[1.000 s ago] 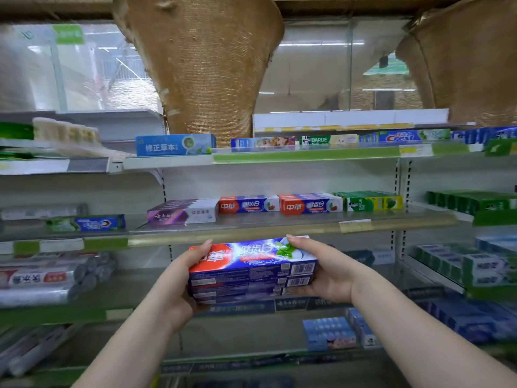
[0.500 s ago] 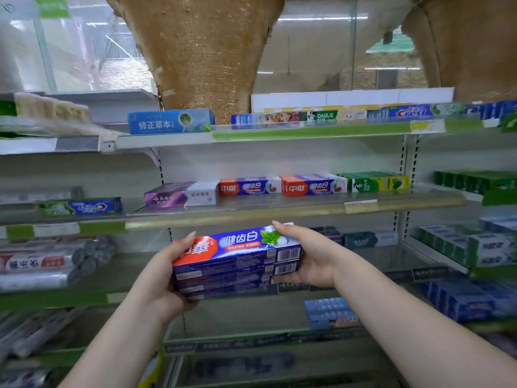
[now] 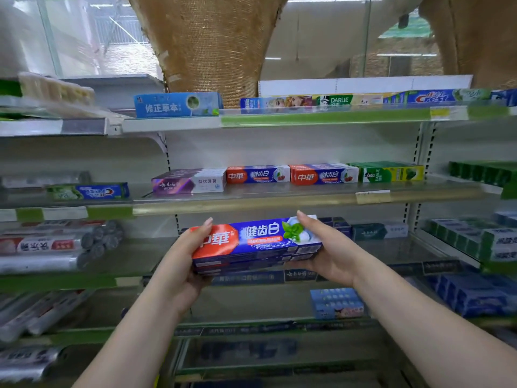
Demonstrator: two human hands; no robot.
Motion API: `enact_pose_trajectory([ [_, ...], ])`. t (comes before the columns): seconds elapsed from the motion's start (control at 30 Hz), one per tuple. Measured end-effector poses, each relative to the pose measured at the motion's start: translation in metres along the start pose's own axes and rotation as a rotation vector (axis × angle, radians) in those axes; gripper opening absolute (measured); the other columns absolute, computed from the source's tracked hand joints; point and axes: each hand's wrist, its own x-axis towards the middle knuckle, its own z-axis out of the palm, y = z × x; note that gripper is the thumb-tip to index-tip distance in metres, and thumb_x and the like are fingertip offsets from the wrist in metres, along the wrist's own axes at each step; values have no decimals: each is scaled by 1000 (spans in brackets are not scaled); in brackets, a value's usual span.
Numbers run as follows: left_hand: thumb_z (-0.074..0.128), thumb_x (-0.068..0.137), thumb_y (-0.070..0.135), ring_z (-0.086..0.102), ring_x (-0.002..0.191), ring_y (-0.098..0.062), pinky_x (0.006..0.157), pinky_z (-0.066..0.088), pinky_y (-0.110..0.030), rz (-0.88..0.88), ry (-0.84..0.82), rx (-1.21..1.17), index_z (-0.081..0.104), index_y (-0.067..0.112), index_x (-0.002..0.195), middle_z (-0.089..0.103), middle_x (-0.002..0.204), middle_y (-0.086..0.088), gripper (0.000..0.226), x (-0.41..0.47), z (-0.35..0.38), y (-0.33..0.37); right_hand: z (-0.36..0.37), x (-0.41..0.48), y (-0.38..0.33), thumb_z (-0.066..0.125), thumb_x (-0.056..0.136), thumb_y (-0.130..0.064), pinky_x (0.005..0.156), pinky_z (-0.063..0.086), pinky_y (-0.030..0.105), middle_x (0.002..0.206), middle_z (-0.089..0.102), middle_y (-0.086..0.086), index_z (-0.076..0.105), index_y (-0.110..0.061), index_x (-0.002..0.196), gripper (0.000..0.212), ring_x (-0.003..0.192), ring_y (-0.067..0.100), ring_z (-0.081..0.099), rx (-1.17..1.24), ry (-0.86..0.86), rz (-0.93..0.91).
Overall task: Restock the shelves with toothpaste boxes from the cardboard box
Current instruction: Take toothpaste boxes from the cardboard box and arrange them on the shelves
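Across the whole view runs a tiered shop shelving unit (image 3: 279, 204), its green-edged boards carrying rows of toothpaste. On the top board sit a blue carton (image 3: 176, 105) and a line of Darlie and Crest packs (image 3: 363, 99). The middle board holds a purple-and-white box (image 3: 189, 181), two red-and-blue boxes (image 3: 291, 174) side by side, and a green-and-yellow Darlie box (image 3: 391, 172). To the far left, rolled plastic-wrapped goods (image 3: 56, 245) lie on a lower board.

In front of the gap under the middle board, a stack of toothpaste boxes (image 3: 257, 243) is held level, lengthwise, red end to the left and mint-leaf end to the right. How many boxes make up the stack is hard to tell; several blue edges show beneath the top one.

The left hand (image 3: 181, 264) clasps the red end, its fingers (image 3: 205, 225) curled up over the top face and the palm beneath. The right hand (image 3: 327, 253) cups the other end, fingers pressed along the far corner and the palm supporting from below. Both hands are closed onto the stack, which touches no shelf.
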Motion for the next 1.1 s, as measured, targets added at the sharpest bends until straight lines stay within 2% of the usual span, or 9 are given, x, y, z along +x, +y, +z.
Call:
enact_pose_trajectory([
  [0.23,70,72,38,67,64,-18,64,52,-31,-59,17,-23,60,18,95,72,79,-6,33,3,-14,-13,2,4,18,60,82,-44,89,53,42,104,73,11,59,-9,120,52,88,23,69,10,31,60],
  [0.33,67,79,32,66,50,-18,48,51,-24,-168,21,-66,63,18,79,72,67,-6,15,1,-20,-23,2,6,30,58,86,-47,100,46,46,110,71,12,65,-11,115,46,99,27,65,-10,26,155],
  [0.4,64,83,29,65,46,-18,42,51,-24,-203,35,-89,62,18,73,71,63,-6,16,-3,-27,-31,4,5,42,57,86,-48,94,49,43,110,71,11,67,-14,108,41,96,26,65,-31,22,186],
  [0.5,67,80,33,68,52,-20,56,58,-34,-237,75,-69,63,15,83,72,67,-8,19,-8,-37,-39,9,3,53,55,89,-45,76,55,35,99,73,8,68,-16,100,34,82,21,68,-27,28,207],
  [0.6,76,63,36,72,66,-24,77,55,-45,-273,113,-42,62,14,103,75,82,-11,48,-14,-49,-49,9,1,64,55,90,-45,85,54,40,98,74,8,66,-14,102,35,85,21,69,-17,36,252],
  [0.73,79,59,34,72,79,-30,76,55,-49,-325,156,-52,59,13,114,74,94,-14,62,-20,-59,-63,7,-2,81,58,88,-46,97,48,45,111,71,12,64,-12,113,43,97,24,66,-19,9,322],
  [0.87,75,72,32,72,68,-27,62,56,-41,-375,192,-58,59,13,104,75,80,-13,40,-31,-66,-84,2,-10,107,58,87,-44,99,47,47,112,70,13,65,-12,108,40,98,25,65,5,30,376],
  [1.0,70,80,29,68,80,-30,80,53,-49,-438,198,-76,60,12,98,74,75,-14,26,-41,-69,-107,-5,-20,136,60,85,-45,101,46,47,113,69,13,65,-13,112,42,102,25,64,31,35,435],
  [1.1,70,80,29,71,66,-26,68,58,-43,-474,204,-66,60,14,93,74,74,-12,23,-42,-70,-121,-10,-27,149,57,88,-43,95,50,45,106,72,11,66,-14,107,36,94,24,66,54,62,447],
])
